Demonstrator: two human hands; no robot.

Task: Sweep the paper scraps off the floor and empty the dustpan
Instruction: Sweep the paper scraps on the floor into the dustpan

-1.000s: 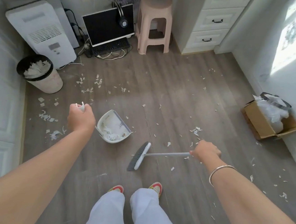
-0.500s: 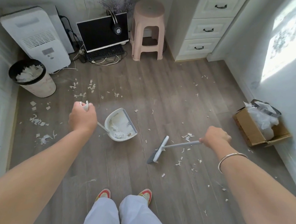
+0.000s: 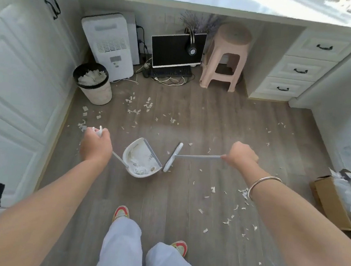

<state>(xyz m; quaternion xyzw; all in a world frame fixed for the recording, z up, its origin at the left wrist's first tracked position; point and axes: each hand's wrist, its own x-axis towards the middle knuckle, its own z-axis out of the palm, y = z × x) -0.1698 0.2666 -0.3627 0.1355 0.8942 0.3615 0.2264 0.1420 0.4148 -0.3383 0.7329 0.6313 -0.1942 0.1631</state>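
Observation:
A white dustpan (image 3: 140, 151) sits on the wooden floor in the middle of the view, with paper scraps lying in it. My left hand (image 3: 96, 144) grips the top of its long handle. My right hand (image 3: 242, 155) grips the grey handle of a white broom (image 3: 173, 157), whose head stands right at the dustpan's open edge. White paper scraps (image 3: 139, 108) litter the floor beyond the dustpan, and more scraps (image 3: 229, 220) lie to the lower right.
A bin (image 3: 93, 84) with a black liner and paper in it stands at the left by white cabinets. An air cooler (image 3: 108, 45), a monitor (image 3: 177, 49) and a pink stool (image 3: 226, 56) sit under the desk. A cardboard box (image 3: 331, 201) is at the right.
The broom head has swept left across the floor up to the dustpan's edge. The view has tilted up, showing the desk top. My left hand keeps its grip on the dustpan handle.

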